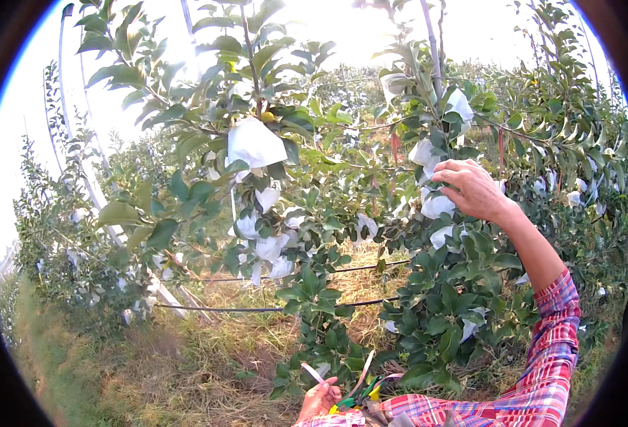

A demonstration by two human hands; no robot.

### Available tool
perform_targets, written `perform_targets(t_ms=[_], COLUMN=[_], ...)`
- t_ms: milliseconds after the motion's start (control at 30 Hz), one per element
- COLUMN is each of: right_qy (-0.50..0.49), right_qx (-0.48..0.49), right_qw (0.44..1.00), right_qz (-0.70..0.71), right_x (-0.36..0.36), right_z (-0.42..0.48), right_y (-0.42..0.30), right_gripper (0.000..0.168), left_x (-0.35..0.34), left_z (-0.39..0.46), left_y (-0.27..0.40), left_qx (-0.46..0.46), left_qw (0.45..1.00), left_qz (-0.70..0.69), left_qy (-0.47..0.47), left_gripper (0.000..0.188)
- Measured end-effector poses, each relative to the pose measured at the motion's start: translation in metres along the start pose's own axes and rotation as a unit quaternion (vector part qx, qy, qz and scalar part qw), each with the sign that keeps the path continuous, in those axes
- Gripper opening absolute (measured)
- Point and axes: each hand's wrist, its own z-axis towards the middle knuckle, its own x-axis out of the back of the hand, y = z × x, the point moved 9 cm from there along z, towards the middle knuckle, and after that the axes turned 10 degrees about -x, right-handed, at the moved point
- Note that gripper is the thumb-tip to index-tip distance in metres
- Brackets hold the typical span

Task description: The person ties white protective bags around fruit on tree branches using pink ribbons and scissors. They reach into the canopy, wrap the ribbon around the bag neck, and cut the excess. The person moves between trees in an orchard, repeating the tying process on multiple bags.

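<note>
My right hand (468, 189) is raised at the right-hand tree, fingers bent and touching or just in front of a white fruit bag (425, 156) among the leaves; whether the fingertips grip it is hidden. Below that hand hang more white bags (438, 206). At the bottom centre my left hand (320, 397) pinches a pale narrow strip (313, 372) between thumb and fingers. Beside it, near my body, are a green and yellow tool or holder (354, 397), partly hidden by the sleeve, and another pale pink strip (366, 368) that curves upward.
A larger white bag (255, 143) hangs on the left tree, with several bags below it. Dark hoses or wires (271, 309) run across between the trees. A pole (432, 48) rises at the right tree, and red ribbons (500, 152) hang nearby. Dry grass (212, 373) covers the ground.
</note>
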Motion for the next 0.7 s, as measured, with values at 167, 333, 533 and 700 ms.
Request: perform_targets(t_ms=[167, 333, 533, 700], right_qy=[0.068, 0.122, 0.087, 0.087], right_qx=[0.109, 0.144, 0.187, 0.171], right_qw=[0.988, 0.959, 0.939, 0.934], right_qz=[0.088, 0.210, 0.274, 0.303], right_x=[-0.008, -0.014, -0.054, -0.095], right_z=[0.038, 0.091, 0.116, 0.137], right_y=[-0.066, -0.113, -0.136, -0.121], right_gripper=[0.022, 0.021, 0.017, 0.018], left_x=[0.000, 0.019, 0.025, 0.044], left_z=[-0.015, -0.032, -0.045, -0.035], left_y=[0.008, 0.002, -0.013, -0.024], left_qx=[-0.033, -0.048, -0.004, -0.061], left_qw=[0.999, 0.997, 0.993, 0.992], left_qz=[-0.013, 0.012, 0.010, -0.010], left_qy=[0.014, 0.059, 0.116, 0.110], left_gripper=[0.034, 0.034, 0.029, 0.037])
